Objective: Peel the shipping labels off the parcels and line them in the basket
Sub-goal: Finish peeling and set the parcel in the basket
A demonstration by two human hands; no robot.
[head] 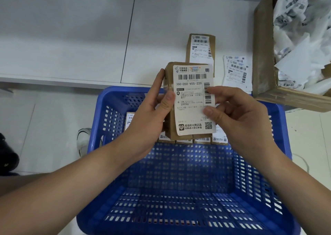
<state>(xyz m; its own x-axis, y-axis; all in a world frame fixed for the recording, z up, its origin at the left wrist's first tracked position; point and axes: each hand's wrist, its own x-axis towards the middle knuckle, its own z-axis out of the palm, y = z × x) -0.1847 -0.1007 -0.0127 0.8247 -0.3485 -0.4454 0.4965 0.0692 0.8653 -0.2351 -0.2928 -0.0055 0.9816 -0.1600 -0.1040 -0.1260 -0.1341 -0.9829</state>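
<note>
Above the blue basket point(179, 190), my left hand point(152, 113) grips the brown parcel point(169, 84) by its side; it looks light and stiff. My right hand point(238, 116) pinches the shipping label point(191, 98) at its thin, tearable right edge. Long axis upright, header away from me.

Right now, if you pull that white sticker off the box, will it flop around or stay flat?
Probably floppy: the shipping label is thin paper, and its right edge already curls off the brown parcel at the right hand. It likely weighs almost nothing. Peeled labels on the table look slightly wavy, so it may curl.
</note>
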